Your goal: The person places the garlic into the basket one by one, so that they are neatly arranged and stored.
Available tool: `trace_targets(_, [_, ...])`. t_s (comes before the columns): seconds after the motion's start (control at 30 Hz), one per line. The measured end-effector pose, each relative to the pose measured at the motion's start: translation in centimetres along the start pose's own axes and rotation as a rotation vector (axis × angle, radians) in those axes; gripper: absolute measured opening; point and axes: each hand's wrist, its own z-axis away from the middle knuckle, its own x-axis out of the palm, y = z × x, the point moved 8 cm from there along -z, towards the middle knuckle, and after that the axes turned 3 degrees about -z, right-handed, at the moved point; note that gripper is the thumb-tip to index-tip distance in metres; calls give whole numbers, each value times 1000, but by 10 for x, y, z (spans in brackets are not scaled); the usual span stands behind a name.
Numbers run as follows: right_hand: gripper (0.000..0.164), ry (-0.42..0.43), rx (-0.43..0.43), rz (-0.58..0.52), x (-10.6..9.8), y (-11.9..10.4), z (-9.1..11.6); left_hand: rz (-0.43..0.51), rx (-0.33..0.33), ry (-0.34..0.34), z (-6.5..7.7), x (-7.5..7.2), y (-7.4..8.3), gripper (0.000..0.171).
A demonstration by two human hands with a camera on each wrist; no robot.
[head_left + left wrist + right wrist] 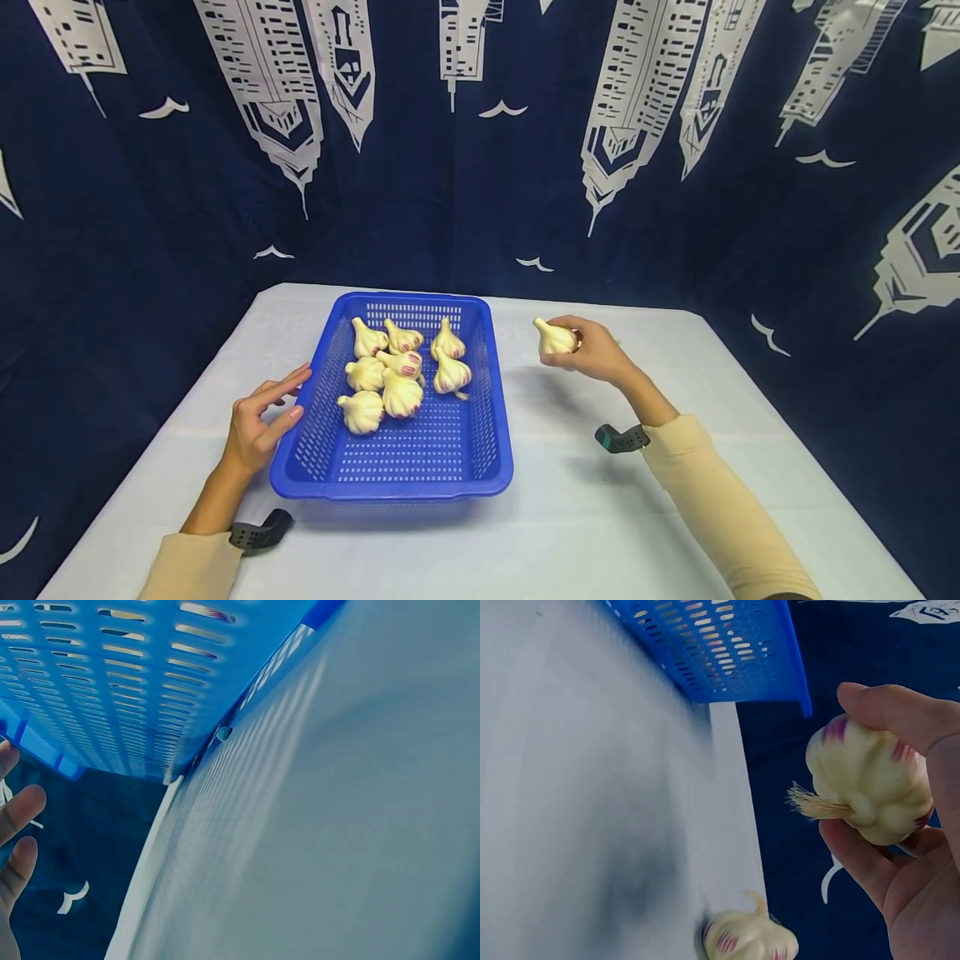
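Note:
A garlic bulb (557, 337) with purple streaks is held in the right hand (592, 350), above the table to the right of a blue plastic basket (498, 442). In the right wrist view, thumb and fingers grip that bulb (870, 780), its dry root tuft showing. Several garlic bulbs (402, 393) lie inside the basket, mostly toward its back and left. My left hand (258, 421) is at the basket's left rim, fingers loosely extended and fingertips at the edge. From the left wrist, the fingers (22, 810) show beside the basket's slotted wall (112, 675).
Another garlic bulb (750, 937) lies on the table, mostly hidden behind the right hand in the head view. A white cloth covers the table (570, 517). Beyond its back edge hangs a dark blue curtain (450, 200) printed with white buildings.

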Motion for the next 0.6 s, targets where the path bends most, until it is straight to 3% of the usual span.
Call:
trace_targets(0.4, [73,-33,-29,-13,7,-35,-8,-1,-2,-1,2,2,-1,48])
trace_targets(0.6, [70,-82,-96,-33,17,-58,-8,-5,2,1,1,1,0,48])
